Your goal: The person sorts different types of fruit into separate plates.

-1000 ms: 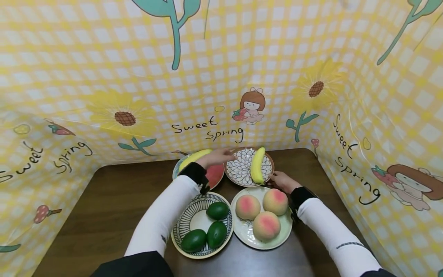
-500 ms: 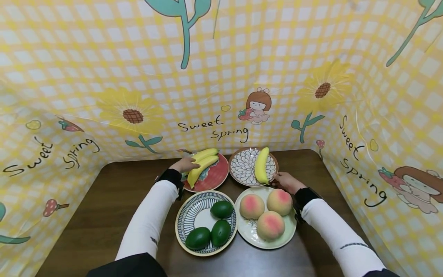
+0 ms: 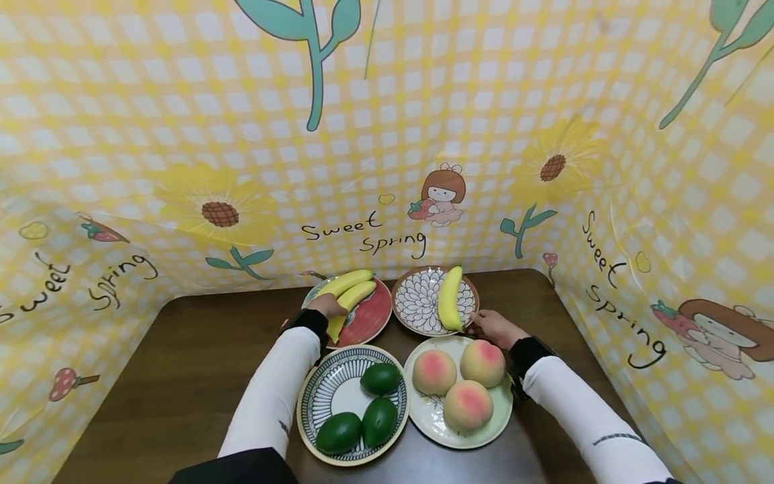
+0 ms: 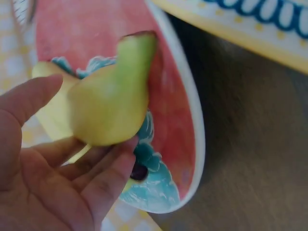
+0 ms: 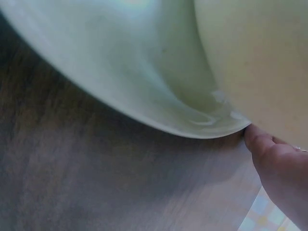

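My left hand [image 3: 326,307] reaches over a red watermelon-look plate [image 3: 377,312] that bears two bananas. In the left wrist view the nearer banana [image 4: 106,108] lies between thumb and fingers; the fingertips meet its underside, while the straight thumb stands a little off it. The other banana [image 3: 346,281] lies behind it. My right hand [image 3: 496,327] pinches the brown rim of a petal-patterned plate [image 3: 417,302], where a single banana [image 3: 449,299] lies along the right side. In the right wrist view that hand is partly hidden behind a peach.
Nearer me, a striped bowl-like plate [image 3: 329,396] holds three dark green avocado-like fruits [image 3: 379,421]. To its right a pale green plate [image 3: 438,433] carries three peaches [image 3: 468,406]. The brown table [image 3: 157,396] is walled by yellow checked cloth [image 3: 387,134].
My left hand has come back from above the gap between the far plates to the bananas on the red plate, then closer over the nearer one. The right hand stays at its rim.
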{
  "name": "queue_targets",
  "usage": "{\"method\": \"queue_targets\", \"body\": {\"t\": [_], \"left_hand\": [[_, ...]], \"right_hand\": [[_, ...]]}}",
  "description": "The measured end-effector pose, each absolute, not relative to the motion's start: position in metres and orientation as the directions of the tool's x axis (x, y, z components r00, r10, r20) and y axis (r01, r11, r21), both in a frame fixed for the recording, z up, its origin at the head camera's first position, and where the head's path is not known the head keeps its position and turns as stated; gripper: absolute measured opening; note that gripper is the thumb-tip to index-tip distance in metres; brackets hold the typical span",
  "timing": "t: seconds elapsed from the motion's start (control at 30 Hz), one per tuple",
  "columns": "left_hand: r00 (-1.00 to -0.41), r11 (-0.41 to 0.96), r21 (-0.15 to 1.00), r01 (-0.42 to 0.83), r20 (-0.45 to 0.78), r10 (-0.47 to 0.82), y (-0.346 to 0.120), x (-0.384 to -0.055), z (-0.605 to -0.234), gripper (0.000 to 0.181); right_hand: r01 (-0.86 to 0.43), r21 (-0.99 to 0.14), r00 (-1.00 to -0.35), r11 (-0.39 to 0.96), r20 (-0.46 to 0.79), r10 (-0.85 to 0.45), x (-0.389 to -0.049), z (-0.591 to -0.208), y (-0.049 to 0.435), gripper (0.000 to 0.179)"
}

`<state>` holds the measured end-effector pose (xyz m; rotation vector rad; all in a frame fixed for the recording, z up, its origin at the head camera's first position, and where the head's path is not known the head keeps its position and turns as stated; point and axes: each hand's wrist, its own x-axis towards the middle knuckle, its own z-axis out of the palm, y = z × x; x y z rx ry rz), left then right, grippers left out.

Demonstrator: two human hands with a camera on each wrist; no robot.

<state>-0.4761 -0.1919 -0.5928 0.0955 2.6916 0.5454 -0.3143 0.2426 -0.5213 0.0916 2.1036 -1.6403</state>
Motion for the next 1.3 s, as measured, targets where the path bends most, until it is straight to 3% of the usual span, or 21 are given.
{"method": "queue_targets", "body": {"t": [0.07, 0.17, 0.3, 0.37, 0.5, 0.83, 0.93, 1.2, 1.3], "left_hand": [[-0.939, 0.916, 0.401, -0.02, -0.323, 0.12, -0.185, -0.47, -0.595, 0.058], [-0.956, 0.952, 0.307, 0.001, -0.279, 0.091, -0.17, -0.453, -0.574, 0.056], [-0.939, 0.967, 0.25, -0.036, -0.34, 0.053, -0.148, -0.425, -0.527, 0.047], [-0.944, 0.964, 0.264, -0.037, -0.325, 0.053, -0.144, -0.41, -0.511, 0.044], [-0.957, 0.928, 0.368, -0.064, -0.286, 0.048, -0.139, -0.393, -0.495, 0.056], [-0.952, 0.908, 0.418, -0.031, -0.289, 0.1, -0.134, -0.391, -0.485, 0.053], [-0.953, 0.927, 0.374, 0.036, -0.266, 0.144, -0.134, -0.396, -0.482, 0.05], [-0.958, 0.862, 0.506, 0.037, -0.227, 0.175, -0.107, -0.392, -0.435, 0.044], [-0.96, 0.867, 0.497, 0.045, -0.218, 0.175, -0.092, -0.39, -0.426, 0.043]], "right_hand": [[0.348, -0.895, -0.886, 0.279, -0.411, -0.215, -0.314, -0.524, 0.243, 0.035], [0.348, -0.896, -0.888, 0.276, -0.409, -0.208, -0.315, -0.526, 0.243, 0.034], [0.339, -0.895, -0.892, 0.291, -0.404, -0.204, -0.315, -0.522, 0.243, 0.034], [0.331, -0.896, -0.893, 0.298, -0.399, -0.208, -0.315, -0.519, 0.242, 0.034], [0.333, -0.897, -0.894, 0.29, -0.398, -0.206, -0.317, -0.517, 0.242, 0.033], [0.356, -0.894, -0.887, 0.272, -0.414, -0.202, -0.319, -0.527, 0.245, 0.031], [0.35, -0.898, -0.888, 0.265, -0.408, -0.211, -0.319, -0.527, 0.247, 0.032], [0.342, -0.889, -0.888, 0.304, -0.412, -0.205, -0.313, -0.519, 0.248, 0.035], [0.341, -0.893, -0.888, 0.293, -0.408, -0.21, -0.312, -0.518, 0.245, 0.035]]}}
